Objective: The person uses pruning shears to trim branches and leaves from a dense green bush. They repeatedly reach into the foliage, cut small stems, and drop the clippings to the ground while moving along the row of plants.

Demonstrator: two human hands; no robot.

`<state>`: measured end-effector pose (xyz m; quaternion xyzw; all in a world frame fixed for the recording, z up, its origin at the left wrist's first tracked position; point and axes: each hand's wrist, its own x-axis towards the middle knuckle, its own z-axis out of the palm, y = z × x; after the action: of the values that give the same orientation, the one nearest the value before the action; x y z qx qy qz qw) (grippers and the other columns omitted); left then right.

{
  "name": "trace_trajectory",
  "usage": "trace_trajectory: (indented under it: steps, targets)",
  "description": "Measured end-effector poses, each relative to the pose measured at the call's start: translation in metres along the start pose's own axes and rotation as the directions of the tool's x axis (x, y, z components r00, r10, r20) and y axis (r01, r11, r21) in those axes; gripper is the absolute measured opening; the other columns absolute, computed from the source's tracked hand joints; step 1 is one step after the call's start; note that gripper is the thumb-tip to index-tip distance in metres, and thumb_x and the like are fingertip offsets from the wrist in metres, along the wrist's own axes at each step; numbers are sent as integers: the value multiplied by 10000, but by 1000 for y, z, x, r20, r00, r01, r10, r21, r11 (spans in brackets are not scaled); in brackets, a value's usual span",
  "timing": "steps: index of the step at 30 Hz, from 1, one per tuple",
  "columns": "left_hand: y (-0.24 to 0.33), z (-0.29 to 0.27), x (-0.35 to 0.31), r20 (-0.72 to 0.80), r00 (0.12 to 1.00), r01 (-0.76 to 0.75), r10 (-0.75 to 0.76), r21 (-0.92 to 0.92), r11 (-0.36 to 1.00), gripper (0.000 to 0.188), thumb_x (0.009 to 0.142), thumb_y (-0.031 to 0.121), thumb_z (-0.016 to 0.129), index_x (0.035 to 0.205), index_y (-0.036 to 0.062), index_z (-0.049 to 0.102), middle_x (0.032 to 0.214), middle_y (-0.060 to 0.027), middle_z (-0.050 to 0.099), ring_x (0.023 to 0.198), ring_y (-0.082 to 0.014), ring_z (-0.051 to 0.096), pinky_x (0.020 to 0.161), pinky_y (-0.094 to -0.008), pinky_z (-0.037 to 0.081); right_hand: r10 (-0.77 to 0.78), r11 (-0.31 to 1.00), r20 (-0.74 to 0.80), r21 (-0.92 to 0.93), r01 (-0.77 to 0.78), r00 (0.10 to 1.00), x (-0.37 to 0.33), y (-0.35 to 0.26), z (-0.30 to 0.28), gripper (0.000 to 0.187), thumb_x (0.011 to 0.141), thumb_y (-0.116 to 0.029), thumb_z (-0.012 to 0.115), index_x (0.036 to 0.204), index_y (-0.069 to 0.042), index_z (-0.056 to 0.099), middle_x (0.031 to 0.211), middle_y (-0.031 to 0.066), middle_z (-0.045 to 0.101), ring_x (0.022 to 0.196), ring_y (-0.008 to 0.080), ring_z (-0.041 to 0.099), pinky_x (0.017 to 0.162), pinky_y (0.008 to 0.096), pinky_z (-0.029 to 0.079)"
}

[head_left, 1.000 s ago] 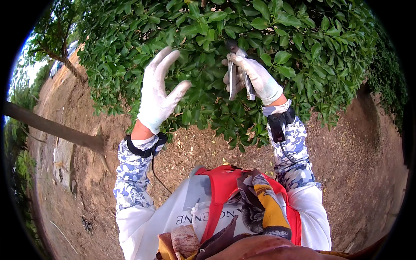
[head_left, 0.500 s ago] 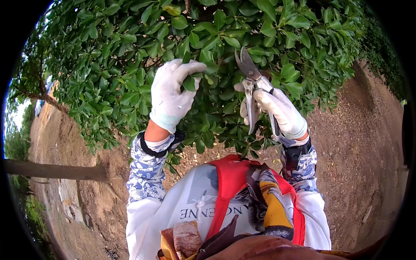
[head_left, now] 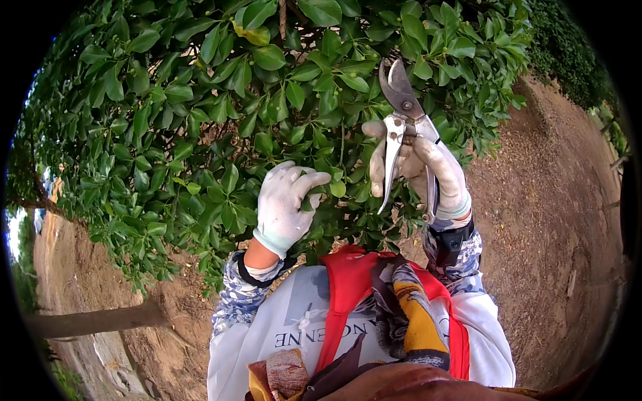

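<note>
A dense green bush (head_left: 200,100) fills the far side of the view. My left hand (head_left: 289,206), in a white knit glove, is at its near edge with fingers curled around green leaves; part of a leaf shows between thumb and forefinger, and any stem is hidden. To the right, my gloved right hand (head_left: 438,170) grips pruning shears (head_left: 404,100) by their silver handles. The handles are spread, and the dark blades point up and away in front of the leaves, with nothing visible between them.
A bare tree trunk (head_left: 100,319) stands at the left. Brown soil (head_left: 535,247) lies around the bush. A red strap (head_left: 348,287) and a patterned cloth (head_left: 424,321) hang on my chest. More shrubs (head_left: 568,53) grow at the far right.
My left hand has come nearer my body and slightly right, with leaves still in its fingers. The shears in my right hand are tilted slightly differently, and the view has shifted a little.
</note>
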<state>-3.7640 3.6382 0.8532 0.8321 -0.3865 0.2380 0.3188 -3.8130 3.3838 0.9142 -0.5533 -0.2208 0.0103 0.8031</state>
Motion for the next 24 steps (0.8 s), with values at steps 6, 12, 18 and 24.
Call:
trace_trajectory:
  steps: [6,12,18,24]
  targets:
    - [-2,5,-8,-20,999,40,-41,-55,998,365,714,39,757,1066,131,727,1031,-78,688,1042,-339,617,1009,-471,456,185,982,82,-51,-181,979,-6,-1,18,625,1027,-448,528,1412,44,497,954,121,699,811,188,679,744,305,540]
    - [-2,4,-10,-5,1000,17,-17,-78,997,321,748,40,708,1061,112,714,1005,-85,679,1005,-333,617,1014,-460,460,130,948,-7,-294,-126,991,8,4,20,458,1058,-391,468,1202,22,602,890,79,695,769,143,661,720,287,524]
    - [-4,4,-11,2,1000,11,-11,-123,992,293,757,46,717,1043,112,721,1002,-88,687,1005,-324,628,1000,-455,473,220,881,-65,-416,-227,973,21,-4,17,561,1034,-411,486,1371,36,527,877,90,692,732,156,670,665,279,518]
    - [-11,8,-12,-4,1000,-8,8,-124,992,268,782,62,712,1045,111,723,1002,-87,697,985,-311,646,1013,-472,474,262,868,-151,-395,-301,953,17,-3,23,505,1051,-384,492,1345,24,539,862,79,688,721,155,664,650,289,528]
